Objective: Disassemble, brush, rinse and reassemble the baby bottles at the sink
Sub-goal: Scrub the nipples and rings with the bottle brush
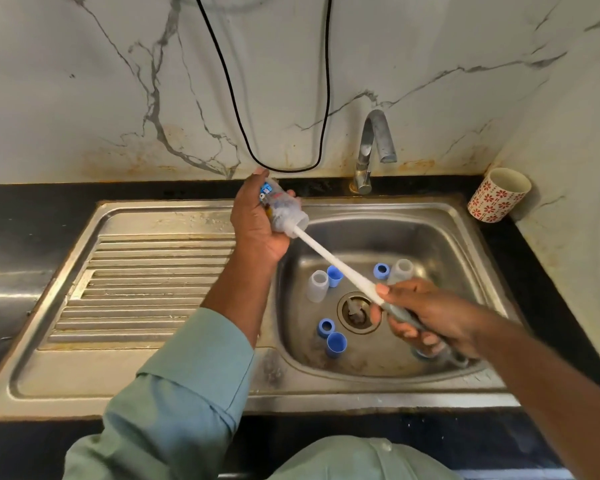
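My left hand [257, 220] grips a clear baby bottle [284, 207] with blue print, held tilted above the sink's left rim, its mouth facing right. A white bottle brush [336, 263] runs into that mouth, bristles inside. My right hand [426, 317] grips the brush's grey handle over the basin. In the steel sink [440, 230] lie loose parts: a clear cap [317, 285], a blue ring [335, 275], another blue ring [381, 270], a clear bottle [400, 270], a blue ring [325, 328] and a blue cap [336, 344].
The tap [371, 150] stands behind the basin, with no water running. A ribbed drainboard [146, 289] lies to the left. A red-flowered cup [499, 195] sits on the black counter at the right corner. A black cable [243, 133] hangs on the marble wall.
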The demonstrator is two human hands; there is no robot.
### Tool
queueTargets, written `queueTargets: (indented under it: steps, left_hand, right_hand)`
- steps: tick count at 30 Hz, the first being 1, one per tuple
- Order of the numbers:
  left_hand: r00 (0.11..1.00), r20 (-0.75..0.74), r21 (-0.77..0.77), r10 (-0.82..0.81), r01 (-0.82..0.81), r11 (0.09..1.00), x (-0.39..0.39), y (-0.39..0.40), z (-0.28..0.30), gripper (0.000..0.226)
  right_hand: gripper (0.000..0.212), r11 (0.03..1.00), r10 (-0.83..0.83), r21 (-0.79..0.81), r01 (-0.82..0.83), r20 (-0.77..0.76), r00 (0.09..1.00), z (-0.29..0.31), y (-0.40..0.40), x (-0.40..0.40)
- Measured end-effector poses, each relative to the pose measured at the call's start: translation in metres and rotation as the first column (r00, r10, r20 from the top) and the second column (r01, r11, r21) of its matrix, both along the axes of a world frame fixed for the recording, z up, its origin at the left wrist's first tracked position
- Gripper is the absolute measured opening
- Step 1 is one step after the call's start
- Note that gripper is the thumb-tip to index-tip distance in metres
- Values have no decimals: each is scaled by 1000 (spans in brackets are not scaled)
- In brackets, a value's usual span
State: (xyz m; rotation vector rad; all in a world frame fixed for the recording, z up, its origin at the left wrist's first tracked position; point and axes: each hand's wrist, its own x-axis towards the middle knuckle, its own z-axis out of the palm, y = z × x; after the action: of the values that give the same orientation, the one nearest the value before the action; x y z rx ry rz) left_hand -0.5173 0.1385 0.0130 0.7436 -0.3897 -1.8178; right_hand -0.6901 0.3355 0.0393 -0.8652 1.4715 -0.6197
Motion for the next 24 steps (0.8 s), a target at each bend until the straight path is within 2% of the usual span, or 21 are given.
queueTargets:
  steps: [1,2,3,4,5,7,8,9,12,14,17,19,21,23,24]
  left_hand:
    - [999,31,26,15,-16,1000,0,1,-7,20]
    - [997,66,54,42,-46,997,0,1,-15,22]
    - [992,100,82,81,-90,993,-1,2,-21,24]
    - [989,106,110,106,-118,987,-1,2,-25,30]
    - [989,93,128,115,-127,984,0,2,-26,38]
    - [988,67,148,136,-145,978,5,-4,-25,44]
    - [984,73,157,161,-171,973,6,-7,-24,37]
    - [981,93,168,173,-187,968,7,-7,-24,30]
    - [974,139,178,178,-201,963,5,0,-30,29]
    - [966,157,170,205,-231,958,4,4,-30,26]
    - [943,225,103,245,-273,956,5,2,-20,14]
    - [940,240,92,244,-272,958,7,2,-21,12]
    - [963,170,132,207,-231,964,11,3,-23,15]
    - [980,124,149,158,-176,973,11,3,-24,19]
    - [984,104,145,143,-158,977,8,4,-22,18]
  right_hand:
    - [51,999,44,-18,-50,-218,975,8,-5,-9]
    - [47,993,71,-45,-112,-529,845,14,-12,-17]
    - [41,979,55,-79,-186,-785,618,19,-18,-21]
    - [35,964,9,-109,-242,-898,440,20,-21,-19]
    - [32,951,-29,-157,-267,-904,426,21,-21,-13]
    - [29,950,44,-165,-264,-768,639,15,-18,-3]
    - [29,953,81,-146,-264,-717,692,9,-16,1]
    - [28,955,96,-122,-271,-737,669,6,-14,1]
    - [25,937,-1,-155,-314,-897,442,10,-19,-6]
    - [26,918,-23,-194,-345,-897,441,11,-17,-3]
    - [31,948,7,-147,-283,-879,477,0,-8,3]
    - [28,948,49,-152,-279,-797,602,-2,-4,5]
    - [19,953,60,-198,-230,-620,782,4,-1,2]
    - [18,981,-30,-190,-43,-365,930,4,6,2]
    - [20,986,-90,-158,51,-253,963,-1,10,6]
